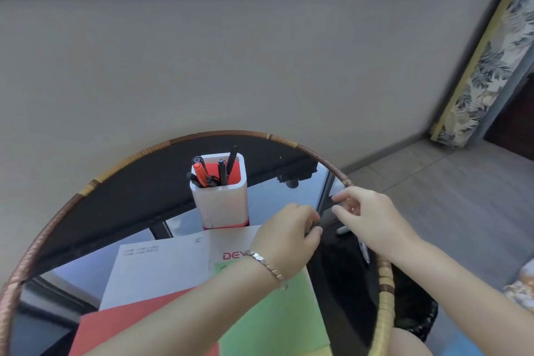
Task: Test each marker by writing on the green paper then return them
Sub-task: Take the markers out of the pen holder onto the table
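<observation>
Green paper (277, 318) lay under my left forearm on the desk (130, 196). Left hand (289, 237) was curled, its fingertips pinching a dark item (315, 229) too blurred to identify. Right hand (372, 220), just beside it, had its fingers part-extended; hold undeterminable. Markers (222, 172) stood in the holder (222, 205) beyond both hands.

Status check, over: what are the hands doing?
Left hand pinches small dark thing, likely marker; right hand beside it, grip unclear. Green paper below. Holder behind, nothing blocking.
</observation>
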`<state>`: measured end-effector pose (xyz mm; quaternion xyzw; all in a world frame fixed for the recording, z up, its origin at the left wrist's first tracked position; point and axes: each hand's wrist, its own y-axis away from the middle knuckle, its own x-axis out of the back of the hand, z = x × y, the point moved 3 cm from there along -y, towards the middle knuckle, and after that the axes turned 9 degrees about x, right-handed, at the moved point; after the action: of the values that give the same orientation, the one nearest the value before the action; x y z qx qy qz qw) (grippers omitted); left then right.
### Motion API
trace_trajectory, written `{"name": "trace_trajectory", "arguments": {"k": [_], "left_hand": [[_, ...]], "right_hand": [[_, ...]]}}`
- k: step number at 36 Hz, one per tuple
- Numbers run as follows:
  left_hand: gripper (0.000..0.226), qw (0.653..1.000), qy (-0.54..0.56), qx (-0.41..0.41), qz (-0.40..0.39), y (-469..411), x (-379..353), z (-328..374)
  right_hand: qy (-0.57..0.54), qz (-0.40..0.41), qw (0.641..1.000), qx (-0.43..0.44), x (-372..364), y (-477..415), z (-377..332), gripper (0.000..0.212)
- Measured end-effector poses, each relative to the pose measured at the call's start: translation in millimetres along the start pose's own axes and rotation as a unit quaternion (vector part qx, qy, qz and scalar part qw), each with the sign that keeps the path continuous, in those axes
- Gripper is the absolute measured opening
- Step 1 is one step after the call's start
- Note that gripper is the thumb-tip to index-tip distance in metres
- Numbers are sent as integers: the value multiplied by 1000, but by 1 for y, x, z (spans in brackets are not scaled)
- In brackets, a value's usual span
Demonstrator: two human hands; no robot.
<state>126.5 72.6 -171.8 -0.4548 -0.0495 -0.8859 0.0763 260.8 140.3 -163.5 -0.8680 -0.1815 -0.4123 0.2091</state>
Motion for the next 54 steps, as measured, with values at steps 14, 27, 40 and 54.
{"name": "trace_trajectory", "arguments": {"k": [14, 27, 40, 54], "left_hand": [[14, 981, 30, 114, 154, 84, 116, -110], [36, 953, 130, -5, 275, 87, 130, -72], [10, 924, 282, -21, 259, 77, 111, -29], [16, 826, 549, 128, 27, 89, 91, -43]], "right_hand": [[-14, -62, 988, 143, -52, -62, -148, 33], [-195, 135, 939, 251, 19, -27, -188, 3], [-192, 12, 963, 190, -2, 17, -162, 18], [-647, -138, 738, -134, -39, 26, -120, 5]]}}
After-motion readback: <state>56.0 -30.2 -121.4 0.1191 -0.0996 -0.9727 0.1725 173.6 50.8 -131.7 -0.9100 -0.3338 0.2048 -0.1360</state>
